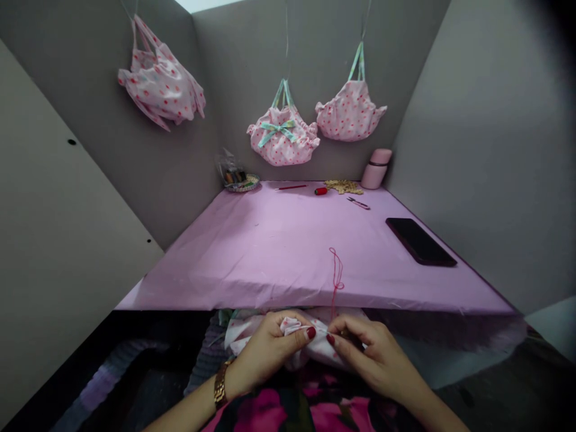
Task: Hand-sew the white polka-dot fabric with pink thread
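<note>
Low in the head view, at the table's front edge, a white cloth with pink-red dots [324, 350] lies bunched over my lap. My left hand [281, 342] is closed on a gathered fold of it, thumb pressed on top. Just to the right, my right hand [366, 345] pinches a thin, pale sewing needle [323, 330] against the fold; its tip is hard to make out. From beside the right fingertips a red thread [334, 282] runs up onto the table and loops there. The lower part of the cloth is hidden by my hands.
On the pink-covered table [270, 240] are a phone [418, 241], thread snips [359, 203], a red thread spool [320, 191], a red pencil-like stick [291, 187], a beige woven piece [344, 186], a pink flask [376, 169] and a small dish [245, 183]. Dotted bags [284, 147] hang above; grey panels enclose the sides.
</note>
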`<state>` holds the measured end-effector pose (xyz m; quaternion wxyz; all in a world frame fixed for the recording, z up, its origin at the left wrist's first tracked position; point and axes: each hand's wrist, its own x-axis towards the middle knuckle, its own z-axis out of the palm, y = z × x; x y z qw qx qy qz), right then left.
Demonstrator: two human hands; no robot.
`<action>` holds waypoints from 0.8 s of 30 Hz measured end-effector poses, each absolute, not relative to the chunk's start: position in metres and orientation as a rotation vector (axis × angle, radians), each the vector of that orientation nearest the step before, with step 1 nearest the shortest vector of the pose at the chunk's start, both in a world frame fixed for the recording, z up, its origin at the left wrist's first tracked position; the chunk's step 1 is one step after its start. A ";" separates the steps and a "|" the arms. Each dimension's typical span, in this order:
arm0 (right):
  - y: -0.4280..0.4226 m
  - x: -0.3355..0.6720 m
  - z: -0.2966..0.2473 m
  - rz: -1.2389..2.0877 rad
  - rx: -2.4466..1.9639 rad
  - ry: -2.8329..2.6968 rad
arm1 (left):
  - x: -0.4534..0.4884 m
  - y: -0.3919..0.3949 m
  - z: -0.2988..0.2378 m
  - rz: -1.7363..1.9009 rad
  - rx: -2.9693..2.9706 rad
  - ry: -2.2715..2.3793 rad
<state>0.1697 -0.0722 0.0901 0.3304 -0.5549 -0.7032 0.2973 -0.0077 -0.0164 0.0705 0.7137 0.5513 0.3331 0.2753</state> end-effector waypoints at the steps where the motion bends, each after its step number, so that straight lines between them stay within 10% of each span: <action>1: -0.072 0.170 0.089 0.761 -1.446 -1.843 | -0.008 -0.016 0.070 0.625 1.227 0.747; 24: -0.074 0.166 0.081 0.683 -1.359 -1.860 | -0.010 -0.018 0.065 0.694 1.188 0.772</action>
